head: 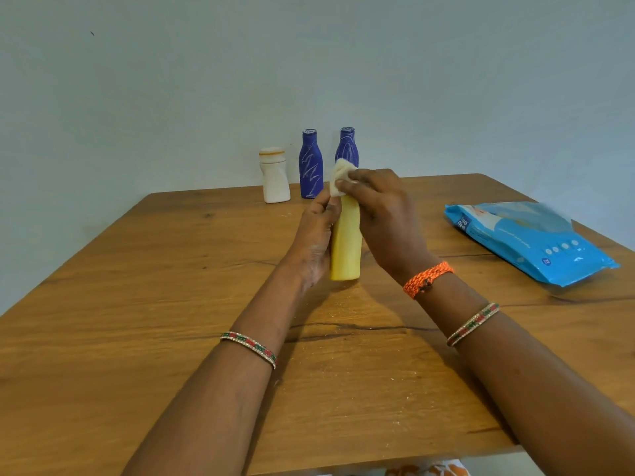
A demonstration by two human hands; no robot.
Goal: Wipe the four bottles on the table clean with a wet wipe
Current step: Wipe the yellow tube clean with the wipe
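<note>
One head-worn wide-angle view here, looking forward and down from above the person's own forearms, close over the near edge of the wooden surface [137,304], facing across it to the pale wall [171,80] at the far side, with the edges bowed by the lens.
</note>
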